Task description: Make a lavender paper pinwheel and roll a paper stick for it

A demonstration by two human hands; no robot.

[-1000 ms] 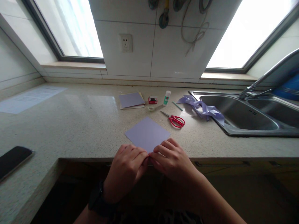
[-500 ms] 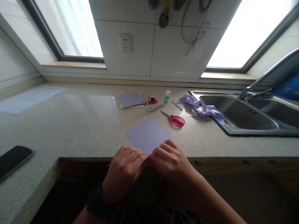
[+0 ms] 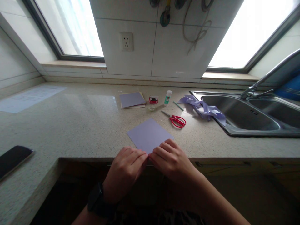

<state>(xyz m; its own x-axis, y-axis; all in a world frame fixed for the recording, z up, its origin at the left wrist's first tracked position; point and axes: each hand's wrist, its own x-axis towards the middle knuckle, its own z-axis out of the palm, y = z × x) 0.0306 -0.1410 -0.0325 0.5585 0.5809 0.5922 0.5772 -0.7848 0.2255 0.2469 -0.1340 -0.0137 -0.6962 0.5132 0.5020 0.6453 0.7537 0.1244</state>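
A square sheet of purple paper [image 3: 150, 133] lies on the counter, turned so one corner points at me over the front edge. My left hand [image 3: 127, 168] and my right hand [image 3: 170, 159] meet at that near corner. Both hands are closed, with thumbs and fingertips pinching the paper; the fingertips hide the corner itself. Beyond the sheet to the right are red-handled scissors [image 3: 177, 121]. Further back stand a glue stick [image 3: 167, 97], a small red box [image 3: 153, 99] and a roll of clear tape [image 3: 152, 108].
A stack of coloured paper [image 3: 132, 100] lies at the back. Purple folded pinwheels [image 3: 203, 109] and a thin green stick [image 3: 178, 106] lie beside the steel sink [image 3: 236, 132]. A black phone-like object [image 3: 14, 161] is at the left, a printed sheet [image 3: 30, 97] behind it.
Almost nothing differs. Both hands keep their pinch on the near corner of the purple paper, and the view has shifted very slightly.
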